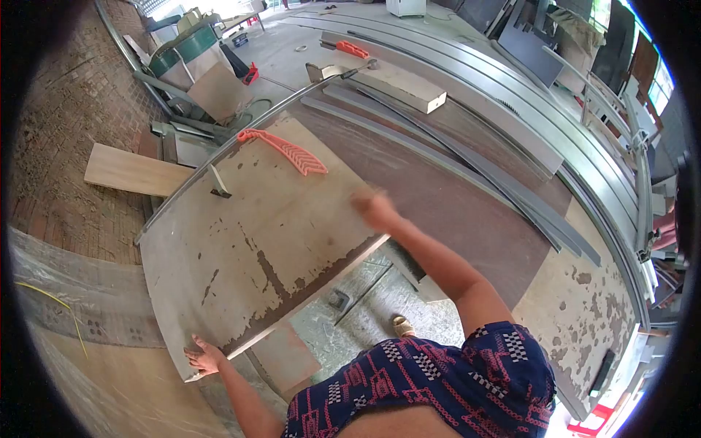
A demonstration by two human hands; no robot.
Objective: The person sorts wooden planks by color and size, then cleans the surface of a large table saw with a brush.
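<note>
Currently both bare hands are at a worn panel (241, 226), pale on top with dark flaked patches, thickest along its near edge. It lies flat in the left-centre of the scene. Left hand (204, 359): fingers spread, resting at the panel's near left corner; nothing seen in its grasp. Right hand (378, 212): blurred, at the panel's right end, close to the near edge; whether it is wide, narrow or holding something cannot be told, nor whether it touches the surface.

On the panel, toward its far side: an orange ribbed tool (288, 152), lying flat, well apart from both hands. Left of it, near the panel's left edge, a small pale piece (217, 179) with a dark end.

Right of the panel, adjoining: a reddish-brown sheet (504, 241). Long grey strips (515, 201) lie across it, running from far left to near right. Beyond the strips, a pale beam (398, 86); near its far left end, an orange-red object (353, 49). Near right: a black bar-like object (603, 372) on a pale, flaked surface.

Left of the panel: a wooden plank (135, 171), jutting leftward over brickwork (80, 124). Nearer, clear plastic sheeting (95, 306). Below the panel's near edge, a sandalled foot (403, 325) on the dusty floor; patterned navy clothing (431, 372) fills the near centre.
</note>
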